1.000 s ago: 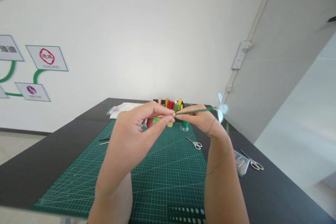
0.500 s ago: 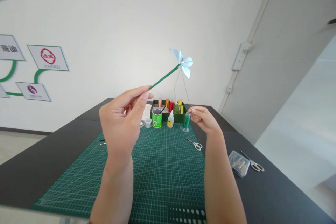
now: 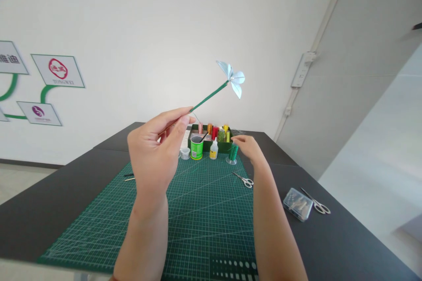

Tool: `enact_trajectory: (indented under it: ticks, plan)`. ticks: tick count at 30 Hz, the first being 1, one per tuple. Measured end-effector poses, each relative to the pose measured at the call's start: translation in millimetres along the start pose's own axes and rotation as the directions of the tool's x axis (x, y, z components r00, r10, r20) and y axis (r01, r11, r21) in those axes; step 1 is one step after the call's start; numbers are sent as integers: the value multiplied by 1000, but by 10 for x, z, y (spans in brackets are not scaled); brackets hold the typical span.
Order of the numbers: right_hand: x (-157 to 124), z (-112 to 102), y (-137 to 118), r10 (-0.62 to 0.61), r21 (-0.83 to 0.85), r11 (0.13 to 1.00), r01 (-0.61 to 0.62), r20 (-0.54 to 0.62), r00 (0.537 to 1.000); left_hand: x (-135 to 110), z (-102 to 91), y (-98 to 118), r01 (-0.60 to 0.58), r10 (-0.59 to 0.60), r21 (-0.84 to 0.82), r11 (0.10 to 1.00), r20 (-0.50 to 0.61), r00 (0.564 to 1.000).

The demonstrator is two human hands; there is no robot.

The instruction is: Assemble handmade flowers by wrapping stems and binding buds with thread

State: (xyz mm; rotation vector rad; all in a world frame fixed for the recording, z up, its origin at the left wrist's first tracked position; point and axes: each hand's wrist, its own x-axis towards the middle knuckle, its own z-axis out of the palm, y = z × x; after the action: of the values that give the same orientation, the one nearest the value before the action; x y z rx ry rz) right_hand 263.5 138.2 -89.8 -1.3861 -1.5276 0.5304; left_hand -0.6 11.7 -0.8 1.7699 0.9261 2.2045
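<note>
Above the mat point(image 3: 204, 219): flower point(image 3: 236, 78), stem point(image 3: 210, 96) pinched by left hand point(image 3: 158, 149);
Beside green spool point(image 3: 233, 152): right hand point(image 3: 248, 145), nearer now, fingertips together; hold unclear;
Thread point(image 3: 197, 117): loop below flower gone, probably cleared

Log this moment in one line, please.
left hand: holds blue flower by green stem; right hand: at green thread spool, contact unclear; clear box: right of cutting mat

From where I stand, the left hand point(image 3: 156, 151) rises above the cutting mat point(image 3: 211, 215), thumb and fingers pinched, the right hand point(image 3: 249, 147) extended toward the mat's far right corner.
</note>
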Motion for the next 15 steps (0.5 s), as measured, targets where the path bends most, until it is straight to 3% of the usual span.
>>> enact_trajectory:
  ticks: [3, 8, 11, 15]
  plan:
    - [-194, 37, -490, -97, 136, 985, 106, -69, 993, -18, 28, 19, 24, -24, 2, 1000, 63, 998]
    - [-713, 136, -1231, -377, 516, 791, 329, -14, 926, -56, 88, 54, 37, -38, 9, 999, 156, 987]
    - [-936, 201, -1435, -428, 592, 716, 371, -49, 903, -83, 124, 74, 40, -43, 16, 999, 188, 981]
    - [-1085, 274, -1544, -359, 566, 740, 362, -121, 925, -109, 157, 86, 52, -50, -4, 999, 214, 975]
